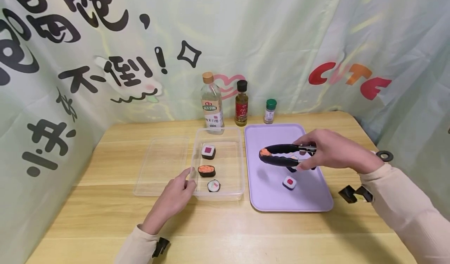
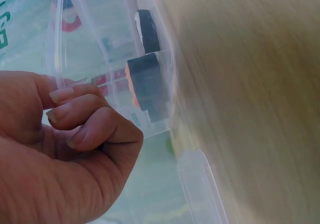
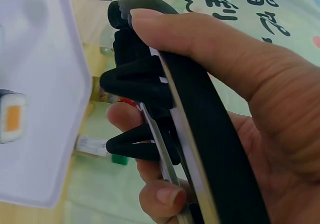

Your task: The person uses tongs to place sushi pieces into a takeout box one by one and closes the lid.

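My right hand (image 1: 330, 148) holds black kitchen tongs (image 1: 283, 161) over a lilac tray (image 1: 260, 203). Between the tong tips sits an orange-topped sushi piece (image 1: 265, 152). Below, a sushi roll with a red centre (image 1: 290, 182) lies on the tray, and another piece (image 1: 292, 169) is partly hidden by the tongs. In the right wrist view, a roll with an orange centre (image 3: 13, 119) rests on the tray. My left hand (image 1: 177, 191) pinches the rim of a clear plastic box (image 2: 60, 38). Inside are a dark-red-centred roll (image 1: 208, 151), an orange-topped piece (image 1: 206, 170) and a round roll (image 1: 213, 185).
A clear lid (image 1: 159, 166) lies flat left of the box. Along the table's back edge stand a vinegar bottle (image 1: 212, 107), a dark-capped oil bottle (image 1: 241, 106) and a green-capped shaker (image 1: 270, 111). A printed curtain (image 1: 267, 41) hangs behind the wooden table (image 1: 218, 236).
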`<move>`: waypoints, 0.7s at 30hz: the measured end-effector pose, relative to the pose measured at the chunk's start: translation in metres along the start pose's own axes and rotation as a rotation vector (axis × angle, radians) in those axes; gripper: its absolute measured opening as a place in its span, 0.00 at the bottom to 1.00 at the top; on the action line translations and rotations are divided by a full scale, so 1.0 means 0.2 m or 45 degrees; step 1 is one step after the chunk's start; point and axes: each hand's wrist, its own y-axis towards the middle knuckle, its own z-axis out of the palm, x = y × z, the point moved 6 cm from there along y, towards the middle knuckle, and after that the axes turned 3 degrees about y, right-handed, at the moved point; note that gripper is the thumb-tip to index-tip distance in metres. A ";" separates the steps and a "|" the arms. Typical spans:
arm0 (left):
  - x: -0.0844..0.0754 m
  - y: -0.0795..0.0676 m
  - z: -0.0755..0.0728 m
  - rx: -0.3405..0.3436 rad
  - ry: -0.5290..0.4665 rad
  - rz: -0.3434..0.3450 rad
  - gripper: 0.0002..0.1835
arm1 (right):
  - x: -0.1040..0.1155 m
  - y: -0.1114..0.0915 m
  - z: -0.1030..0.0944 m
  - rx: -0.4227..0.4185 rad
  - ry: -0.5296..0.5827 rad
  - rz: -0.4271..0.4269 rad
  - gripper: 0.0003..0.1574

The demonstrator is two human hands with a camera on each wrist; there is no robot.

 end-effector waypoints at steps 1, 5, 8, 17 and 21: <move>0.00 0.00 0.00 0.000 0.003 -0.001 0.29 | 0.01 0.01 -0.01 -0.002 -0.009 -0.005 0.34; 0.00 0.00 0.00 -0.002 0.015 -0.007 0.29 | 0.05 0.08 -0.05 0.024 -0.031 -0.002 0.38; 0.00 0.00 0.00 -0.005 0.020 -0.011 0.29 | 0.09 0.13 -0.06 0.049 -0.064 -0.025 0.42; 0.00 0.00 0.00 -0.004 0.012 -0.011 0.29 | 0.26 0.31 -0.08 0.114 -0.110 -0.094 0.37; 0.00 0.00 0.00 -0.002 0.002 -0.005 0.29 | 0.32 0.38 -0.06 0.135 -0.156 -0.137 0.33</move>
